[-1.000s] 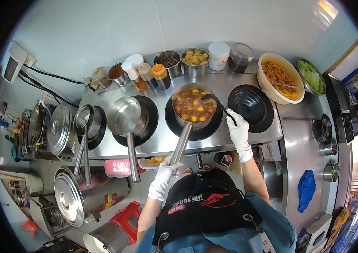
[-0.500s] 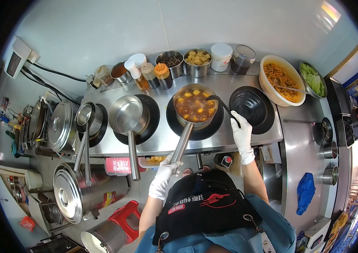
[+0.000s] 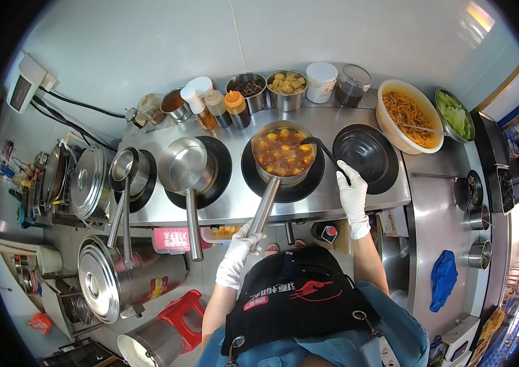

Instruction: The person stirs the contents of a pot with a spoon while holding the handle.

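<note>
A steel saucepan (image 3: pixel 263 173) stands on a black burner, full of brown bubbling stew (image 3: pixel 281 153) with yellow chunks. My gloved left hand (image 3: pixel 241 244) is closed around the end of its long handle. In my gloved right hand (image 3: pixel 352 188) is a black ladle (image 3: pixel 326 148), whose head dips into the stew at the pan's right side. Just beyond my right hand sits a black bowl (image 3: pixel 364 156), on the stove beside the saucepan. A second steel saucepan (image 3: pixel 187 166), with nothing visible inside, rests on the burner to the left.
Sauce bottles (image 3: pixel 236 109), a pot of potato chunks (image 3: pixel 287 90) and lidded tubs line the back. A white basin of orange shreds (image 3: pixel 409 119) stands at right, near a bowl of green leaves (image 3: pixel 453 115). Large lidded pots (image 3: pixel 97 278) and a red stool (image 3: pixel 185 318) are at left.
The ladle's head has shifted slightly right in the stew, and my right hand has moved a little right with it. The yellow chunks have moved about. My left hand keeps its grip.
</note>
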